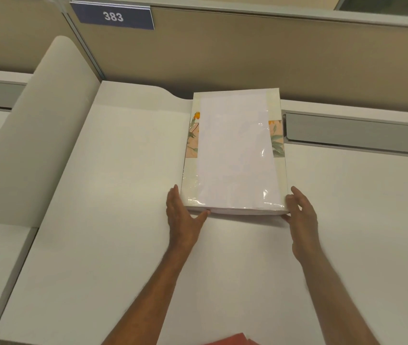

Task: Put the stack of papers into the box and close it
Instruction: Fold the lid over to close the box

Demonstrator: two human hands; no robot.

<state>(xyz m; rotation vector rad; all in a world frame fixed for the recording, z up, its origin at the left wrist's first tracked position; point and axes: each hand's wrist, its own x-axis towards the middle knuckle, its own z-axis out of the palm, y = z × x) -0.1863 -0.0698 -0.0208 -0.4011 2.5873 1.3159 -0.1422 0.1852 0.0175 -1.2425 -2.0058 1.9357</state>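
A flat cream box with an orange-and-green flower band and a glossy wrap lies on the white desk, its far end against the partition. A white stack of papers lies on top of it, covering its middle. My left hand clasps the box's near left corner, fingers along the side and thumb on the near edge. My right hand clasps the near right corner in the same way. I cannot tell whether the box is open.
A beige partition with a blue "383" sign stands behind the desk. A grey cable-slot lid sits right of the box. A large curled white sheet rises at the left. Something red shows at the bottom edge.
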